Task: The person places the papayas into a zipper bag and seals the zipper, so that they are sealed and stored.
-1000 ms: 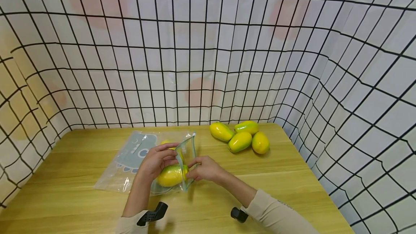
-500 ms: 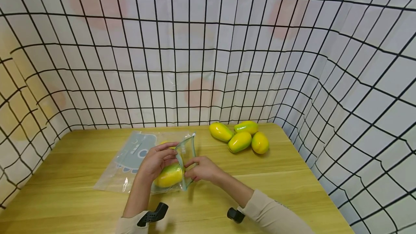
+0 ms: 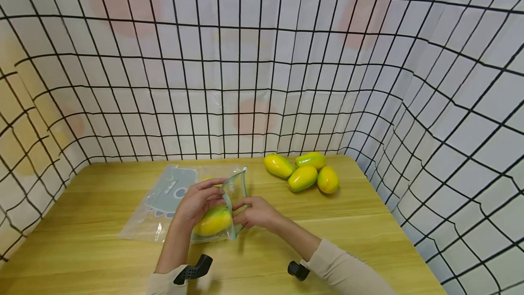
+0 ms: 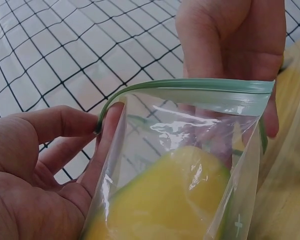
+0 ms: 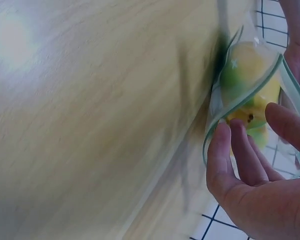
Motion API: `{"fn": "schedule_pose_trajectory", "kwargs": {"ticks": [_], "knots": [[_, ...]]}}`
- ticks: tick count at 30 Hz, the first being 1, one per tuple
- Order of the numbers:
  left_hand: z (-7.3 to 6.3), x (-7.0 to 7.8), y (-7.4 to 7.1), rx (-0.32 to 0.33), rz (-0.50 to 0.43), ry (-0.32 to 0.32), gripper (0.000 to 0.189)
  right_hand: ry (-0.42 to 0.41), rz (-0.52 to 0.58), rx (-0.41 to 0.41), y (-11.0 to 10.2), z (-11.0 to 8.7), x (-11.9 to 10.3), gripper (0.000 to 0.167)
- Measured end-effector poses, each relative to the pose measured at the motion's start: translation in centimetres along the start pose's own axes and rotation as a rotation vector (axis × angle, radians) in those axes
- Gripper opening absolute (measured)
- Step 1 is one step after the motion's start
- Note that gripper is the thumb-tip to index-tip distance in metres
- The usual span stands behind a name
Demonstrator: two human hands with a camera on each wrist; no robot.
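A clear zip bag [image 3: 141, 222] with a blue-grey print lies on the table, its green-edged mouth facing right. Inside it, near the mouth, is a yellow-green mango [image 3: 214, 222]; another mango [image 5: 258, 136] in the bag shows behind it in the right wrist view. My left hand [image 3: 197, 205] pinches the bag's rim between thumb and finger, holding the mouth apart. My right hand [image 3: 259, 214] is at the mouth, its fingers spread and gently bent just behind the near mango. In the right wrist view nothing is gripped between them; whether a fingertip touches the mango I cannot tell.
Several loose mangoes [image 3: 302, 179] sit together at the back right of the wooden table [image 3: 348, 245]. Black wire mesh [image 3: 221, 113] over a pale sheet rises at the back and both sides.
The near mango has slid left, deeper into the bag, away from the mouth. My right hand has shifted slightly left with it; my left hand stays in place on the rim.
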State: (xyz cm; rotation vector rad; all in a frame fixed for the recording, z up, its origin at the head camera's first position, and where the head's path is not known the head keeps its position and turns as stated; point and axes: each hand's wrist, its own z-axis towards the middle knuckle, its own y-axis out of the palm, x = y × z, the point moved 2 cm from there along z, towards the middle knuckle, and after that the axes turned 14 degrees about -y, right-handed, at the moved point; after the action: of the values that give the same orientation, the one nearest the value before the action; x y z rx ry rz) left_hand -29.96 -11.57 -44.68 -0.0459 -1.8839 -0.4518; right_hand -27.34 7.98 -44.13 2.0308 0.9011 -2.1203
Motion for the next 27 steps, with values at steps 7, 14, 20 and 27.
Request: {"fn": "schedule_pose_trajectory", "kwargs": {"ticks": [7, 14, 20, 27], "knots": [[0.2, 0.1, 0.1, 0.002, -0.007, -0.001, 0.044, -0.032, -0.028, 0.025, -2.3, -0.1, 0.0, 0.048], [0.3, 0.1, 0.0, -0.003, -0.021, -0.002, 0.043, -0.044, -0.05, 0.097, -5.6, -0.4, -0.1, 0.051], [0.3, -0.1, -0.1, -0.018, -0.035, -0.002, 0.044, -0.052, -0.088, 0.145, -8.0, -1.1, 0.1, 0.053], [0.2, -0.1, -0.2, -0.01, -0.033, -0.003, 0.045, -0.023, -0.161, 0.23, -10.7, -2.1, 0.6, 0.055]]}}
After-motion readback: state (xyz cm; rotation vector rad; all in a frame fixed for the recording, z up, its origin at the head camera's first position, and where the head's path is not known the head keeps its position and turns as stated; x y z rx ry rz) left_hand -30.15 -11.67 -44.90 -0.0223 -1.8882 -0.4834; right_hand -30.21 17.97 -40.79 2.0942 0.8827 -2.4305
